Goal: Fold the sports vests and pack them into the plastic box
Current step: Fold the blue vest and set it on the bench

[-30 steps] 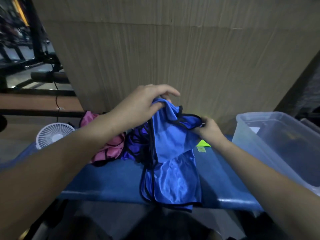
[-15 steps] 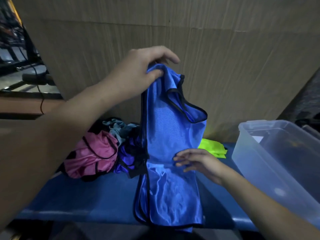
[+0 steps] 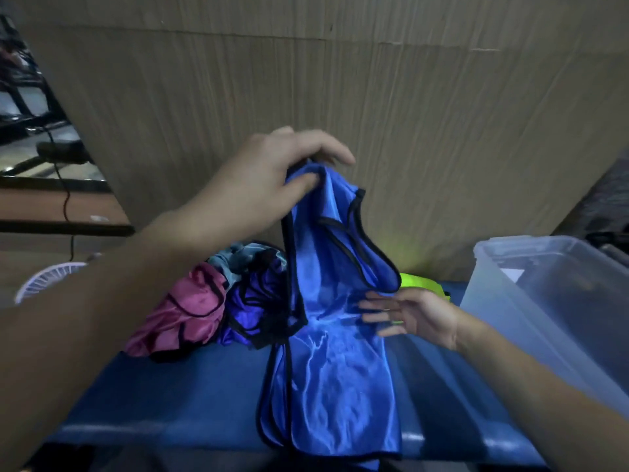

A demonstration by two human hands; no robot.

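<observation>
A shiny blue sports vest (image 3: pixel 326 362) with black trim hangs lengthwise over the blue bench (image 3: pixel 190 403). My left hand (image 3: pixel 272 178) pinches its top straps and holds them up above the bench. My right hand (image 3: pixel 408 315) lies flat with straight fingers against the vest's middle. A clear plastic box (image 3: pixel 551 301) stands at the right on the bench. Behind the blue vest lie a pink vest (image 3: pixel 183 315), a purple vest (image 3: pixel 252 301), a grey-blue one (image 3: pixel 235 257) and a neon yellow one (image 3: pixel 422 284).
A tall cardboard sheet (image 3: pixel 374 97) stands right behind the bench. A small white fan (image 3: pixel 44 281) sits at the far left. Dark gym equipment and a cable show beyond the cardboard at the upper left.
My right hand let go of the vest's strap and went down flat to its middle. My left hand raised the straps, then lowered them a little.
</observation>
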